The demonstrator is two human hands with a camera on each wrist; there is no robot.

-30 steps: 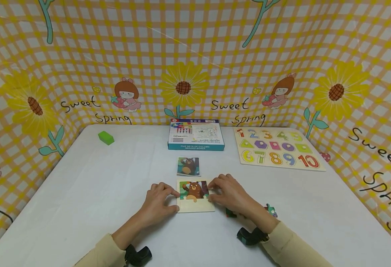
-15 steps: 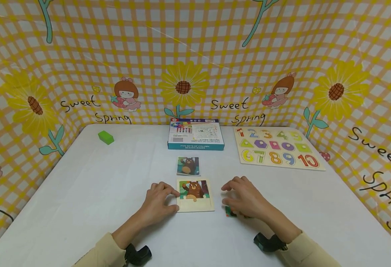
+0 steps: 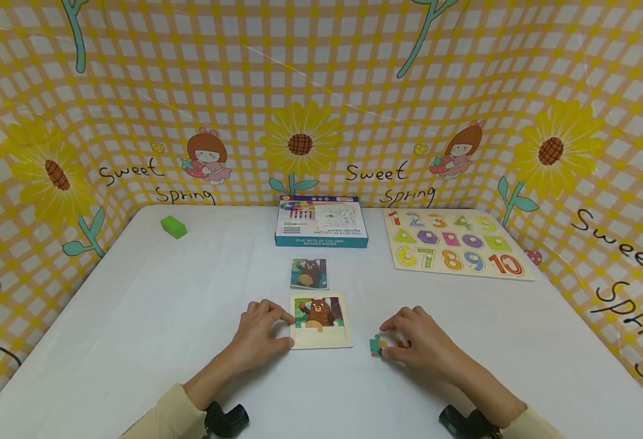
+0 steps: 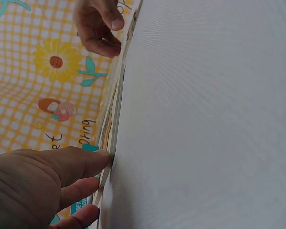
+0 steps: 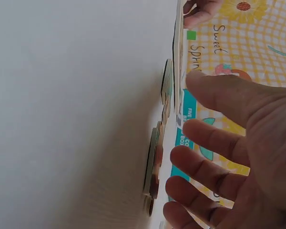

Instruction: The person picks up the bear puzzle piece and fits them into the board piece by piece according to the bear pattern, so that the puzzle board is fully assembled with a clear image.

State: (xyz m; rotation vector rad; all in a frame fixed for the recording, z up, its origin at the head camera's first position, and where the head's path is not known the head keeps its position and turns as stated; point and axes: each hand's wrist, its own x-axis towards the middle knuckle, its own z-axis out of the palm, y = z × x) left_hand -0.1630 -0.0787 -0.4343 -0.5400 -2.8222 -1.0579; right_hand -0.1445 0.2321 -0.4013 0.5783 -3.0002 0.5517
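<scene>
A square wooden puzzle tray (image 3: 321, 341) lies at the middle front, its upper part filled with a bear picture and its lower part bare wood. My left hand (image 3: 261, 336) touches the tray's left edge with fingertips and thumb. To the right, my right hand (image 3: 422, 344) hovers over loose jigsaw pieces, partly covering them; one teal and orange piece (image 3: 375, 346) shows beside the thumb. In the right wrist view, several pieces (image 5: 155, 157) lie on the table, and the right hand's fingers are spread and loosely bent, gripping nothing.
A bear picture card (image 3: 309, 273) lies just behind the tray. Farther back stand a flat teal-edged box (image 3: 321, 225), a green block (image 3: 174, 227) at left, and a number-and-shape board (image 3: 458, 244) at right. A checked cloth (image 3: 299, 73) rises around the white table.
My right hand has left the tray's right edge and moved right and nearer, over the loose pieces. The left hand stays at the tray's left edge.
</scene>
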